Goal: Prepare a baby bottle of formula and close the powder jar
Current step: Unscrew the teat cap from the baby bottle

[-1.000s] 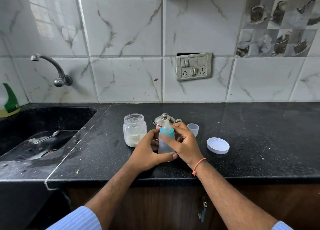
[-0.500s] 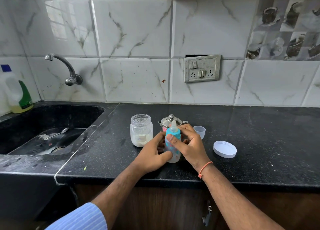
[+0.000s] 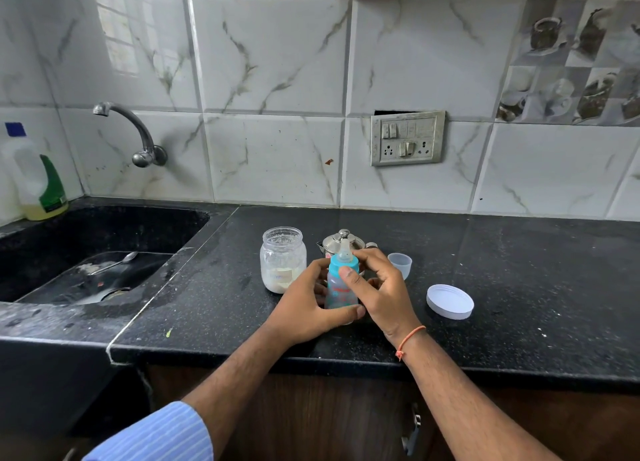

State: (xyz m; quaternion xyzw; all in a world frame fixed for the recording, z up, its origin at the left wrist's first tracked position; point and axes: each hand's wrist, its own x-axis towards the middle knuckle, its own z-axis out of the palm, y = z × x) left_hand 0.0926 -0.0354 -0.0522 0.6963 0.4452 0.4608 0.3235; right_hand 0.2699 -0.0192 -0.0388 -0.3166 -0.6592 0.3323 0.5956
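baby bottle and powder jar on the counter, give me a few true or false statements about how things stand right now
1. Both hands hold the baby bottle. True: left hand on the body, right hand at the blue collar.
2. The powder jar is closed. False: it is open.
3. The white lid lies on the counter, right of the bottle. True.
4. The small clear cup sits inside the sink. False: it stands on the counter.
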